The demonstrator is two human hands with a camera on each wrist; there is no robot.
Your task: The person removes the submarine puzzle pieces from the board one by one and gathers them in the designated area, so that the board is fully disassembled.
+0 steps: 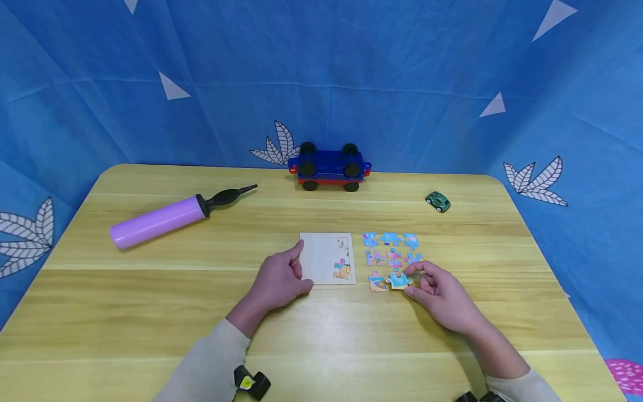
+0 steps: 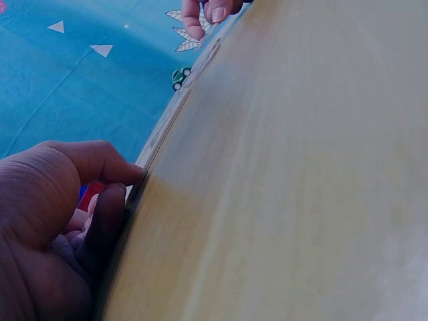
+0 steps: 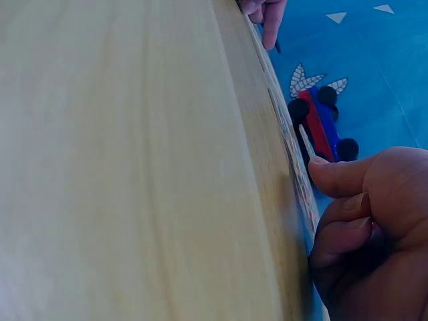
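Note:
My left hand point(image 1: 278, 279) holds the left side of a square white puzzle tray point(image 1: 317, 259), with the thumb at its near left corner and the index finger along its left edge. Some puzzle piece artwork point(image 1: 342, 269) shows in the tray's lower right corner. In the right hand point(image 1: 442, 293), thumb and index finger pinch a blue jigsaw piece point(image 1: 399, 281), tilted up over the bottom row of loose pieces. The right wrist view shows this piece point(image 3: 306, 142) edge-on above the table. More loose jigsaw pieces point(image 1: 394, 258) lie in rows right of the tray.
A purple hand pump point(image 1: 158, 222) with a black nozzle lies at the left. By the back edge is a blue and red toy vehicle point(image 1: 330, 166), and a small green toy car point(image 1: 438, 201) stands at the right. Behind the wooden table point(image 1: 326, 346) hangs a blue cloth point(image 1: 341, 67).

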